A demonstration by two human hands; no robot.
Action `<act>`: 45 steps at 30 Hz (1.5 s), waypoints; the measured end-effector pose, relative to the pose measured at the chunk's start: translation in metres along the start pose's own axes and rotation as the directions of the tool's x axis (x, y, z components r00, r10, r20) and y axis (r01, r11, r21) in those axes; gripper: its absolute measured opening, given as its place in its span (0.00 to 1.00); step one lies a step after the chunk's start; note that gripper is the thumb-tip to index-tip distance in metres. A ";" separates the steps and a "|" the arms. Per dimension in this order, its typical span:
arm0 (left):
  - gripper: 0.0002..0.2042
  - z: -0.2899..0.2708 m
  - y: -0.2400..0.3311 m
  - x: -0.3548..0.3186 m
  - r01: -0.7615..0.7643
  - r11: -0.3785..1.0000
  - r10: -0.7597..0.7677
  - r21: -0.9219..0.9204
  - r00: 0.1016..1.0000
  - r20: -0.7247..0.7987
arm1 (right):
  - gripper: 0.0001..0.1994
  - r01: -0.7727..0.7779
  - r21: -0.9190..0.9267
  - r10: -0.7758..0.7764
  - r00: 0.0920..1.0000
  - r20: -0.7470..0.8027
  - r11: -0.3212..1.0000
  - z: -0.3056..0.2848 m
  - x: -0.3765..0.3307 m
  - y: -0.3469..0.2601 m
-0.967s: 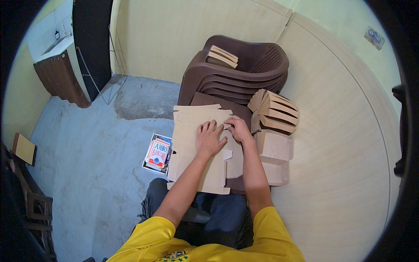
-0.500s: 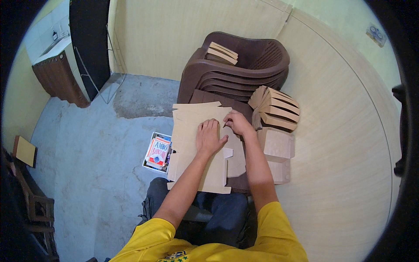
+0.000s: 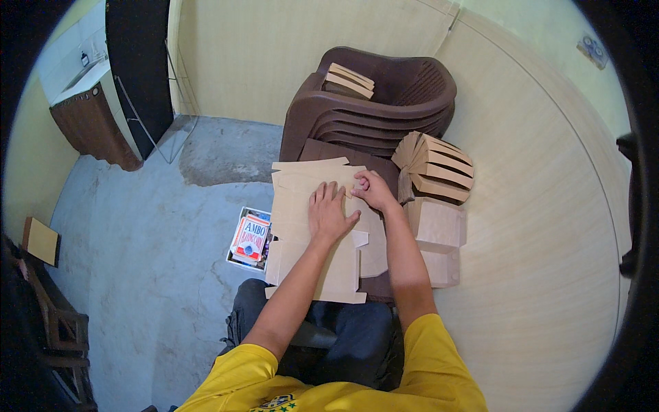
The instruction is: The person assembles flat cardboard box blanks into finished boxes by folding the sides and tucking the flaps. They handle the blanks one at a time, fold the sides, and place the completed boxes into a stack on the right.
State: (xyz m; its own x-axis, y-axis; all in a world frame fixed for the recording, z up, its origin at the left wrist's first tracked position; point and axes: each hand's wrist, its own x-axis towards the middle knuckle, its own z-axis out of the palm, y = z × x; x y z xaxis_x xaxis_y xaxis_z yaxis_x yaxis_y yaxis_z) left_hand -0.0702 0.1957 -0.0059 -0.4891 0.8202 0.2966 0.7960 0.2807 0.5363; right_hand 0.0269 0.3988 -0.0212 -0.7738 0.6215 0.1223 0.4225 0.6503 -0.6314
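A flat, die-cut sheet of brown cardboard [image 3: 288, 199] with tabs and slots along its edges lies in front of me, its near edge over my legs. My left hand [image 3: 329, 213] rests flat on it, fingers spread. Near the sheet's far right edge, my right hand [image 3: 372, 191] is closed in a pinch against the cardboard. Whatever sits between those fingertips is too small or hidden to name. Another piece of cardboard [image 3: 374, 257] shows from under the sheet's right side. Both lie on a dark brown surface [image 3: 333, 152].
Behind the sheet stands a stack of brown plastic chairs [image 3: 377, 113] with folded cardboard pieces [image 3: 351, 79] on the seat. To the right are a fanned bundle of cardboard [image 3: 443, 165] and pale brown boxes [image 3: 436, 223] by the wall. A white box [image 3: 248, 239] holding printed packets stands at left.
My right hand has turned slightly and its fingers have curled in more at the same spot. The left hand stays pressed on the cardboard. The view has shifted a little.
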 end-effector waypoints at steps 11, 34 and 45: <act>0.39 0.003 0.001 0.000 -0.041 0.994 0.035 0.105 0.998 0.054 | 0.16 0.010 0.146 0.021 0.978 -0.207 0.989 0.018 -0.014 -0.005; 0.40 0.007 -0.004 0.003 -0.074 0.988 0.063 0.137 0.995 0.081 | 0.22 0.030 0.126 0.014 0.943 -0.334 0.992 0.030 -0.014 -0.009; 0.42 0.001 -0.004 0.001 -0.075 0.984 0.063 0.159 0.995 0.081 | 0.18 -0.098 0.179 0.149 0.944 -0.295 0.979 0.019 -0.011 -0.024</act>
State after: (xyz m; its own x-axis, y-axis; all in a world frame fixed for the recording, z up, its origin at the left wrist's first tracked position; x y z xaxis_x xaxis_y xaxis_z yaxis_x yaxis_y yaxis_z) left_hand -0.0736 0.1963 -0.0086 -0.4076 0.8740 0.2646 0.8771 0.2941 0.3798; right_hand 0.0161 0.3680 -0.0218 -0.5281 0.8122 0.2478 0.4048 0.4973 -0.7674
